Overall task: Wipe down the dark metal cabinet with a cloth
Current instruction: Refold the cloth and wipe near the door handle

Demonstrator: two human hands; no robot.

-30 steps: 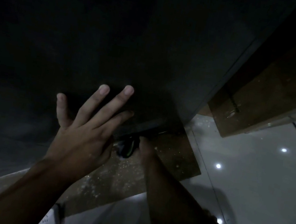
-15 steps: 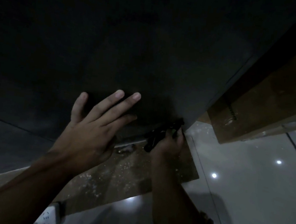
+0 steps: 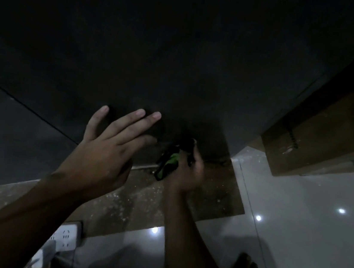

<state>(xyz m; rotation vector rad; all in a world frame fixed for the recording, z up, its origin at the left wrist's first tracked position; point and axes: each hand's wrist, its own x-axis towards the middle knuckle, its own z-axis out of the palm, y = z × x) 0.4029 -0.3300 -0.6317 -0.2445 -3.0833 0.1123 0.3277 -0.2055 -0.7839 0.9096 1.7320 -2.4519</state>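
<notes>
Cloth (image 3: 168, 164), green and dark, sits bunched in your right hand (image 3: 185, 171) at the bottom edge of the cabinet (image 3: 181, 55). Soft and light, it probably wipes best wadded. Your left hand (image 3: 111, 147) is spread flat.

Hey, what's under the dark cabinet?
A dusty brown board sticks out from beneath the cabinet, lying on pale floor tiles. How far it runs underneath is hidden.

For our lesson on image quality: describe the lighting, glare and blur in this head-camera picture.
Head view: very dim, the cabinet almost black and featureless. Head view: small bright glare spots on the glossy floor. Head view: the right hand gripping the green cloth is blurred; the left hand is sharper.
</notes>
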